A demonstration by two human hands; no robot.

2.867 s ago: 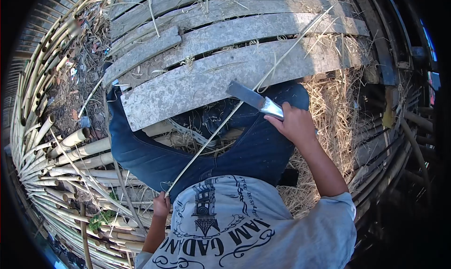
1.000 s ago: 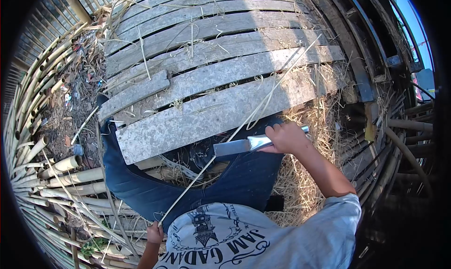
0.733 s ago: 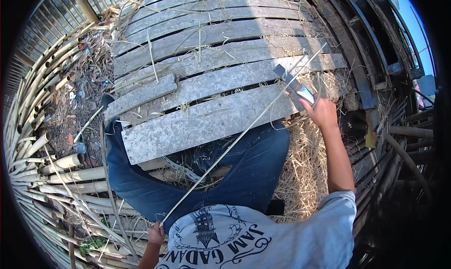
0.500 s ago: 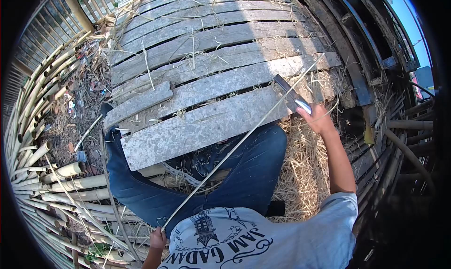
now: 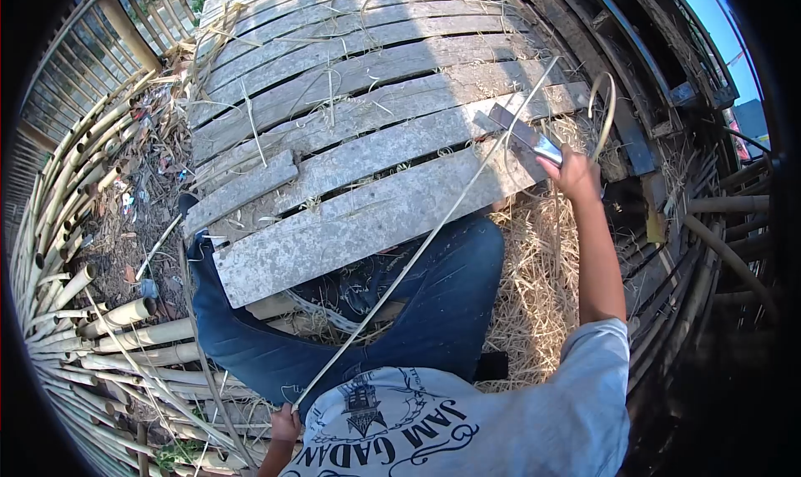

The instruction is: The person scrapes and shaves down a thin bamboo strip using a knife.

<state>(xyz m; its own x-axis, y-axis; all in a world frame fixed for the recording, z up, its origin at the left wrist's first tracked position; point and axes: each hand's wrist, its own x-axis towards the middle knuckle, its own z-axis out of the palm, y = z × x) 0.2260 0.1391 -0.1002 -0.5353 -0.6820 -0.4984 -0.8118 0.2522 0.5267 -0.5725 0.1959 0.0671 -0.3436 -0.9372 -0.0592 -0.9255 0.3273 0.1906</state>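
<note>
My left hand (image 5: 285,424), low beside my shirt, is closed on the near end of a long, thin bamboo strip (image 5: 435,230). The strip slants up across my lap and over the planks to the upper right. In my right hand (image 5: 574,175) is a broad-bladed knife (image 5: 534,139), its flat blade pointing up and left across the strip. A thin curled sliver (image 5: 610,114) loops up just beyond my right hand; where it joins anything is hidden.
A slatted wooden platform (image 5: 359,177) spreads before my bent legs, with a short loose board (image 5: 242,195) on it. Pale shavings (image 5: 534,285) are heaped at my right. Bamboo poles (image 5: 133,314) lie stacked at left, and dark timber framing (image 5: 576,52) stands at right.
My right hand and the knife have shifted slightly up and right. The curled sliver now rises in a loop beyond that hand. My left hand stays low, holding the strip's end.
</note>
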